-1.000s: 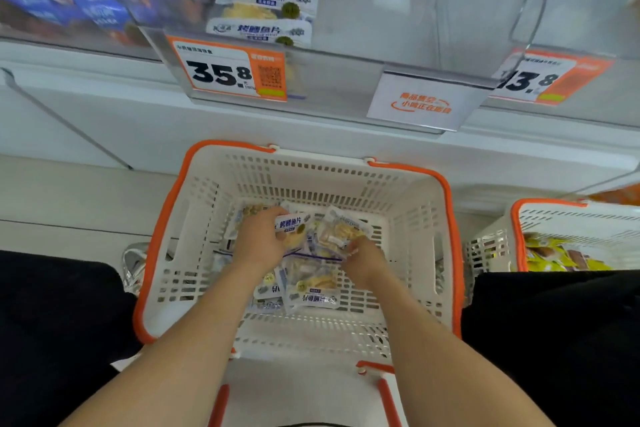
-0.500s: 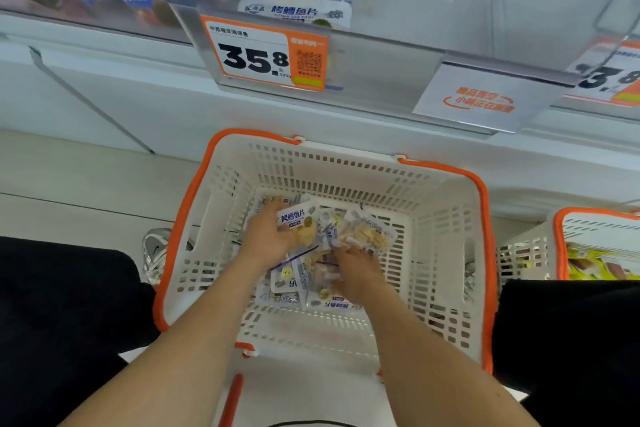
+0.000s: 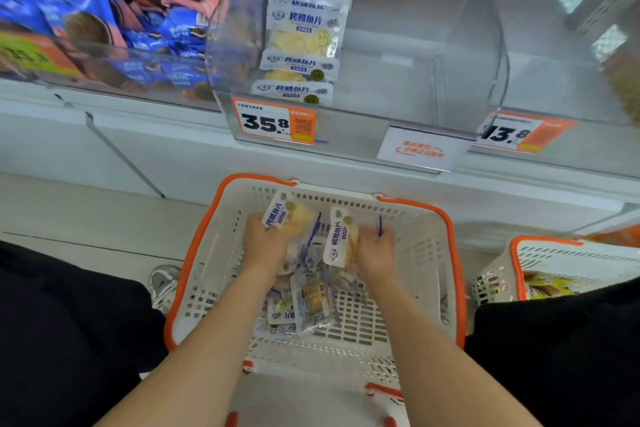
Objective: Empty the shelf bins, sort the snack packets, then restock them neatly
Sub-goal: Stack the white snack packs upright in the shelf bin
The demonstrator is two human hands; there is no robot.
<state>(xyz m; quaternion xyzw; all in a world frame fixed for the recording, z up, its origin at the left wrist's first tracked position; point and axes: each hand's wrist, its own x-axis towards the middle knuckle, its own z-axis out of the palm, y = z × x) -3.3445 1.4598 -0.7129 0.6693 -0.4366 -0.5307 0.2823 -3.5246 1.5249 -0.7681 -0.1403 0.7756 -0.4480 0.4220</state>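
A white basket with an orange rim (image 3: 429,274) stands on the floor in front of me. Both hands are inside it, lifted above its bottom. My left hand (image 3: 259,239) grips a bunch of white fish-slice snack packets (image 3: 287,218). My right hand (image 3: 375,248) grips more of the same packets (image 3: 341,239), held upright. Several loose packets (image 3: 304,308) lie on the basket floor beneath. Above, a clear shelf bin (image 3: 391,80) holds a short stack of the same packets (image 3: 304,42) at its left side.
An orange price tag reading 35.8 (image 3: 273,123) hangs on the bin front. Left of it, a bin of blue and pink cookie packets (image 3: 114,10). A second clear bin (image 3: 554,45) lies right. Another white basket (image 3: 561,267) with yellow packets stands at right.
Both hands have risen from the basket floor with packets gathered in them. The view has tilted up, showing more of the shelf bins.
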